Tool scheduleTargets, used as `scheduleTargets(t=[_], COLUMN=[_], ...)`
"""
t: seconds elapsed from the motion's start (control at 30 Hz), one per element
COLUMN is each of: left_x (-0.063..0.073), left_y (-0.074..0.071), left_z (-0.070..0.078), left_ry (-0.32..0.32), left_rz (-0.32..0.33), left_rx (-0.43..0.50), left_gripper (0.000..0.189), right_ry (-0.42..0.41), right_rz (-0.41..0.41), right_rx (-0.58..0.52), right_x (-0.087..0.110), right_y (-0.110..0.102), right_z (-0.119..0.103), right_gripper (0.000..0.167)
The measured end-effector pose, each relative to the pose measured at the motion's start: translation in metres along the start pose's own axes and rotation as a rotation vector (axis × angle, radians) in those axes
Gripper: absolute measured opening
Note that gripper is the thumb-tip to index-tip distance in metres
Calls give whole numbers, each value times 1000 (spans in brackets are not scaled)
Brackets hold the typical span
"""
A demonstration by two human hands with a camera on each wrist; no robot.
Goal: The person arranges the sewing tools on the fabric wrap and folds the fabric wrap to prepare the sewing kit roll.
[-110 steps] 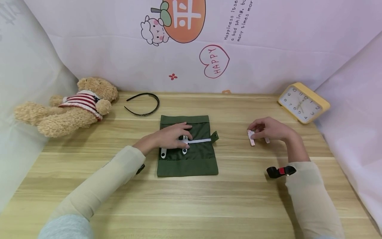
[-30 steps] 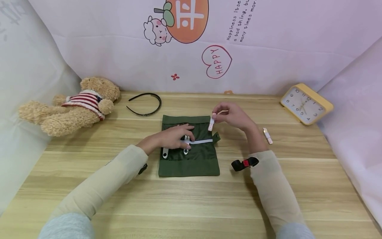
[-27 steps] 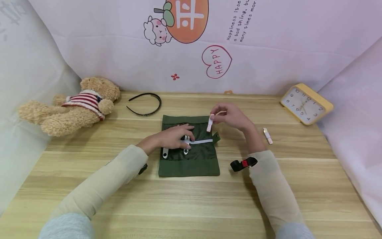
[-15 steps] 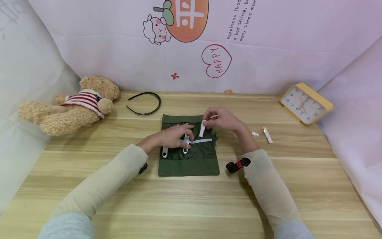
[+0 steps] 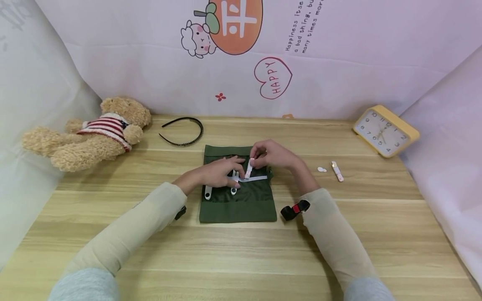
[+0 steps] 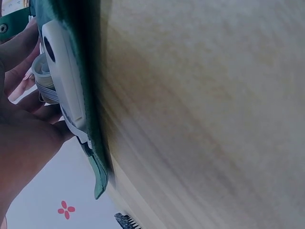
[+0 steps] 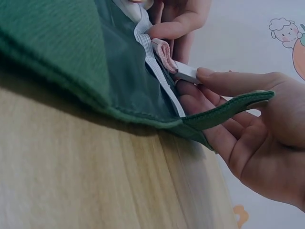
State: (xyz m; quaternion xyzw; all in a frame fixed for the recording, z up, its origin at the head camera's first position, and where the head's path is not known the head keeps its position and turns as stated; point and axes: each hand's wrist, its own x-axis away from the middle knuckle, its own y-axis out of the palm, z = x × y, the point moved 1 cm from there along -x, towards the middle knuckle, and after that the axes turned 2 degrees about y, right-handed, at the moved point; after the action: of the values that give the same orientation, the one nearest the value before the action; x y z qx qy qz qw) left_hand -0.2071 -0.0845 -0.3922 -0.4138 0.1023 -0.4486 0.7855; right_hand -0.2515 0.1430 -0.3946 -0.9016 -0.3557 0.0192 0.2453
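Observation:
A dark green fabric pouch [image 5: 238, 212] lies unfolded on the table, a white elastic band [image 5: 257, 178] across its middle. My left hand [image 5: 218, 172] rests over the pouch, thumb and fingers spread around a white black-dotted piece [image 5: 234, 191]. One left finger touches the elastic band [image 7: 167, 86] in the right wrist view. A second white black-dotted piece [image 5: 208, 192] is partly under that hand; a similar white piece [image 6: 62, 67] fills the left wrist view's edge. Between thumb and fingers, my right hand [image 5: 274, 155] pinches a slim pink-and-white piece [image 5: 249, 169], its lower end at the band.
Right of the pouch lie a like pink-and-white piece [image 5: 337, 172] with a shiny gold end and a small white piece [image 5: 321, 169]. Farther back stand a yellow clock [image 5: 385, 131], a black headband [image 5: 198, 129] and a teddy bear [image 5: 94, 138]. The snap tab [image 7: 233, 107] crosses before my right hand.
My right hand has picked up one pink-and-white piece from the right and carried it left and downward to the band. My left hand has stayed on the pouch.

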Motion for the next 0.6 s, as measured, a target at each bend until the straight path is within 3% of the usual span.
scheduleTargets(t=[0.37,0.6], left_x=[0,0], left_y=[1,-1], left_z=[1,0], left_ry=[-1,4], left_rz=[0,0], left_rx=[-2,11], left_gripper=[21,21], right_ry=[12,39], right_rz=[-11,-78], right_rx=[16,-23], right_x=[-3,-4], right_y=[2,2], right_z=[-2,-4], right_gripper=[5,6])
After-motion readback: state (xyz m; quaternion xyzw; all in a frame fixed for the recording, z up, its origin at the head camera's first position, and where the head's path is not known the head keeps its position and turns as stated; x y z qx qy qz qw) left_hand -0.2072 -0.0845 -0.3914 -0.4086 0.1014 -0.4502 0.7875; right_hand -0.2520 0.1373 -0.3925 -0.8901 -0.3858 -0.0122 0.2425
